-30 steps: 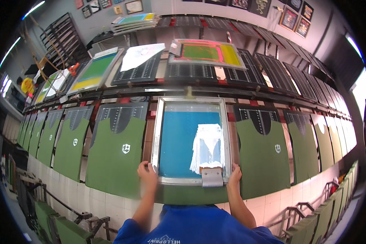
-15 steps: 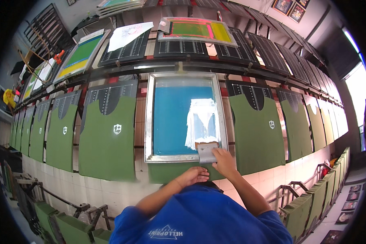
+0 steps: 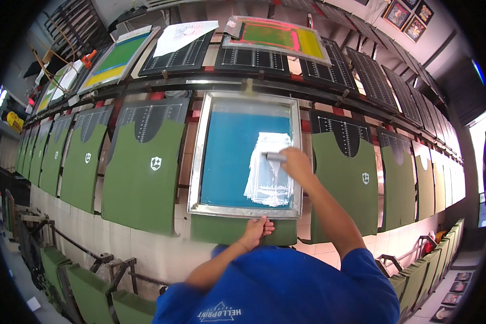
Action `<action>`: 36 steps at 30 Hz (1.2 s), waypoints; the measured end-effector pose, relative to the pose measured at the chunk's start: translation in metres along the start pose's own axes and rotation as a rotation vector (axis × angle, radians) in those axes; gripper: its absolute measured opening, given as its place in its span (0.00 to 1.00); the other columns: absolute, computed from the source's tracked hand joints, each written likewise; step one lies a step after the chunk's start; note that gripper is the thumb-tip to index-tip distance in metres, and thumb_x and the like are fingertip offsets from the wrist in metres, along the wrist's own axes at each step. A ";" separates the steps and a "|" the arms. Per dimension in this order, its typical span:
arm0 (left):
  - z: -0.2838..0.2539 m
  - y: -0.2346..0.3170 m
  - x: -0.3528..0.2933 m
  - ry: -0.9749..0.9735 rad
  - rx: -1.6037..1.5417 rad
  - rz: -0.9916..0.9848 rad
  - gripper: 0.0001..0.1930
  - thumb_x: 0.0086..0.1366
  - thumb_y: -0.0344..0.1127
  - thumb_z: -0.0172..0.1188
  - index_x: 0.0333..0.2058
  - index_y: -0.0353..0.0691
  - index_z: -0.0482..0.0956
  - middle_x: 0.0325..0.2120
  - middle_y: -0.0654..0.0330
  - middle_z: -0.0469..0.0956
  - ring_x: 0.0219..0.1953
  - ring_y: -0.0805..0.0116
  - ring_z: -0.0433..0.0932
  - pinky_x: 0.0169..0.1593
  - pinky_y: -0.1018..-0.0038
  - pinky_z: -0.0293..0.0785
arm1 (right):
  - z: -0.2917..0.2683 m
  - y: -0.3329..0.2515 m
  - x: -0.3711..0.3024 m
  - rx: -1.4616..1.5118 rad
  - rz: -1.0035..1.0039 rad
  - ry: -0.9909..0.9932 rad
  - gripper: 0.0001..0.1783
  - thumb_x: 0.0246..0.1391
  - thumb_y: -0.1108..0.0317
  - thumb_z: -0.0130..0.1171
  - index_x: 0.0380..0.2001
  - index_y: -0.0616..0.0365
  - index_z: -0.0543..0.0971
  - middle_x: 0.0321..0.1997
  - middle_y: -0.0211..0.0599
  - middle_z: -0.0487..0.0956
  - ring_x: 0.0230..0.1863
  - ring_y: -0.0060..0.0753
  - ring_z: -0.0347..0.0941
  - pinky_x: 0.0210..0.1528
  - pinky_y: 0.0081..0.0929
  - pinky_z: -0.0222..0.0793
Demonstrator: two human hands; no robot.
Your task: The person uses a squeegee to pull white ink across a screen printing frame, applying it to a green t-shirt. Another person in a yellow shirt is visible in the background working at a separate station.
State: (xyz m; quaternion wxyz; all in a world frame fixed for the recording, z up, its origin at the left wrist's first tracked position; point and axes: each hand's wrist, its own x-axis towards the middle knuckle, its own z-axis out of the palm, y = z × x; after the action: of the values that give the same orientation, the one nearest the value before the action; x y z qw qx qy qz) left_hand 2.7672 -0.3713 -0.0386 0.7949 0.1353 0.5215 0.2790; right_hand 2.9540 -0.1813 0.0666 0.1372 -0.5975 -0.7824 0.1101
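Observation:
A printing screen [image 3: 197, 156] with a silver metal frame and blue mesh lies over a green shirt [image 3: 216, 229], whose near end shows below it. My right hand [image 3: 297, 166] grips a squeegee [image 3: 275, 156] with a grey metal handle, above the mesh. White ink [image 3: 257, 178] covers a patch on the right half of the mesh, thick and streaky at its near end. The squeegee's blade is mostly hidden. At the near edge of the frame my left hand [image 3: 259, 231] has its fingers curled, thumb tip against the metal; nothing shows inside it.
Green shirts with small white emblems lie on boards to the left [image 3: 140, 178] and right [image 3: 343, 189]. Behind a dark rail [image 3: 173, 83] stand bare black boards [image 3: 254, 58] and another screen [image 3: 318, 54] in green, pink and yellow. More green shirts [image 3: 86, 283] hang on lower racks.
My right hand has moved the squeegee from the screen's near edge away from me, up to the middle of the white patch. My left hand has come to the frame's near edge.

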 end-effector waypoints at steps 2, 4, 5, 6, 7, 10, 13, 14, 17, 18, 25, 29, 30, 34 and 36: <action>0.000 -0.002 0.000 0.000 0.009 0.009 0.20 0.74 0.46 0.51 0.38 0.29 0.76 0.34 0.51 0.82 0.32 0.64 0.83 0.33 0.73 0.81 | 0.000 0.010 0.027 0.022 0.008 0.010 0.14 0.41 0.73 0.64 0.36 0.57 0.82 0.39 0.44 0.80 0.45 0.50 0.76 0.49 0.44 0.73; 0.000 -0.003 0.003 -0.011 0.015 0.014 0.20 0.74 0.46 0.51 0.38 0.29 0.76 0.34 0.51 0.82 0.32 0.64 0.83 0.32 0.73 0.81 | 0.003 0.013 0.025 0.033 0.028 0.000 0.15 0.40 0.73 0.64 0.36 0.57 0.82 0.39 0.44 0.80 0.45 0.50 0.76 0.49 0.44 0.72; -0.001 -0.003 0.002 -0.002 0.019 0.018 0.20 0.74 0.46 0.51 0.37 0.30 0.75 0.33 0.51 0.82 0.31 0.64 0.83 0.32 0.73 0.80 | 0.004 0.009 0.019 0.038 0.037 -0.023 0.16 0.40 0.73 0.65 0.37 0.57 0.82 0.39 0.44 0.80 0.45 0.50 0.76 0.49 0.43 0.72; 0.000 -0.001 0.001 0.005 0.022 0.025 0.20 0.74 0.47 0.51 0.37 0.30 0.75 0.32 0.51 0.82 0.31 0.64 0.83 0.32 0.72 0.80 | 0.004 0.005 0.012 0.040 0.044 -0.044 0.16 0.40 0.73 0.65 0.38 0.57 0.82 0.40 0.44 0.80 0.45 0.50 0.76 0.49 0.43 0.72; 0.001 0.000 0.000 0.010 0.028 0.031 0.20 0.74 0.47 0.51 0.36 0.30 0.75 0.32 0.51 0.82 0.31 0.64 0.83 0.31 0.72 0.80 | 0.005 -0.001 -0.005 0.049 0.035 -0.064 0.16 0.41 0.72 0.65 0.38 0.55 0.82 0.40 0.42 0.79 0.45 0.49 0.76 0.49 0.42 0.72; 0.003 0.005 -0.009 0.034 0.102 0.053 0.22 0.73 0.49 0.52 0.35 0.32 0.75 0.30 0.52 0.81 0.30 0.66 0.83 0.31 0.73 0.80 | 0.007 -0.028 -0.079 0.074 -0.004 -0.123 0.17 0.41 0.72 0.66 0.39 0.54 0.82 0.41 0.39 0.79 0.47 0.46 0.75 0.50 0.40 0.72; -0.006 0.030 -0.023 -0.016 0.359 -0.098 0.20 0.72 0.49 0.54 0.36 0.33 0.74 0.27 0.51 0.81 0.26 0.59 0.81 0.30 0.70 0.80 | 0.006 -0.054 -0.133 0.145 -0.030 -0.076 0.21 0.39 0.74 0.65 0.42 0.58 0.80 0.43 0.40 0.78 0.49 0.45 0.74 0.52 0.40 0.71; -0.001 0.041 -0.038 0.081 0.637 0.103 0.20 0.70 0.48 0.56 0.37 0.33 0.74 0.29 0.50 0.80 0.29 0.56 0.80 0.34 0.68 0.79 | 0.007 -0.059 -0.142 0.156 -0.010 -0.056 0.21 0.39 0.74 0.65 0.42 0.59 0.80 0.44 0.41 0.78 0.50 0.46 0.74 0.52 0.40 0.72; 0.021 0.074 -0.076 0.265 1.247 0.774 0.18 0.65 0.43 0.61 0.42 0.32 0.73 0.35 0.48 0.78 0.38 0.49 0.77 0.45 0.62 0.75 | 0.011 -0.070 -0.150 0.171 0.018 0.008 0.21 0.38 0.75 0.64 0.42 0.60 0.79 0.45 0.42 0.78 0.50 0.47 0.73 0.52 0.39 0.72; 0.026 0.082 -0.074 0.243 1.309 1.024 0.17 0.63 0.39 0.61 0.44 0.32 0.73 0.37 0.47 0.77 0.41 0.48 0.75 0.48 0.60 0.72 | 0.014 -0.069 -0.150 0.161 0.014 0.035 0.20 0.38 0.76 0.64 0.41 0.59 0.79 0.45 0.42 0.78 0.50 0.47 0.73 0.52 0.39 0.72; 0.048 0.169 0.048 0.048 1.494 1.354 0.15 0.58 0.25 0.52 0.45 0.36 0.74 0.41 0.51 0.75 0.45 0.48 0.72 0.50 0.58 0.69 | 0.023 -0.016 -0.036 0.030 0.050 0.066 0.13 0.40 0.77 0.62 0.34 0.59 0.81 0.40 0.44 0.80 0.47 0.49 0.75 0.50 0.42 0.72; 0.063 0.220 0.072 -0.043 1.433 1.322 0.19 0.53 0.21 0.58 0.46 0.36 0.76 0.43 0.49 0.77 0.45 0.45 0.73 0.51 0.58 0.69 | 0.006 0.000 0.018 0.031 0.049 0.060 0.10 0.44 0.77 0.60 0.33 0.59 0.82 0.38 0.46 0.80 0.45 0.51 0.76 0.49 0.44 0.72; 0.062 0.219 0.067 -0.035 1.429 1.325 0.19 0.52 0.21 0.59 0.46 0.37 0.76 0.43 0.50 0.77 0.45 0.46 0.73 0.51 0.58 0.69 | 0.004 -0.002 0.013 0.049 0.055 0.066 0.10 0.44 0.78 0.60 0.33 0.59 0.82 0.38 0.46 0.80 0.45 0.51 0.75 0.49 0.44 0.72; 0.050 0.171 0.008 -0.030 1.417 1.321 0.22 0.51 0.21 0.59 0.48 0.37 0.75 0.43 0.50 0.77 0.46 0.47 0.74 0.51 0.57 0.70 | -0.004 -0.034 -0.057 0.062 0.013 0.053 0.12 0.42 0.78 0.60 0.34 0.59 0.81 0.39 0.45 0.78 0.46 0.49 0.74 0.49 0.42 0.72; 0.038 0.135 -0.028 -0.018 1.436 1.301 0.22 0.52 0.22 0.57 0.49 0.35 0.74 0.43 0.50 0.77 0.46 0.48 0.74 0.51 0.58 0.70 | 0.004 -0.053 -0.102 0.125 -0.014 0.066 0.14 0.39 0.79 0.61 0.34 0.60 0.80 0.40 0.43 0.78 0.47 0.48 0.74 0.49 0.41 0.72</action>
State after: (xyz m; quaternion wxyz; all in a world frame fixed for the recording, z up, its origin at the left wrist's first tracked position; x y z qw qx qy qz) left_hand 2.7527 -0.2759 0.0665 0.2170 0.8528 0.3848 0.2784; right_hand 2.9304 -0.2938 0.0717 0.2008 -0.5857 -0.7731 0.1381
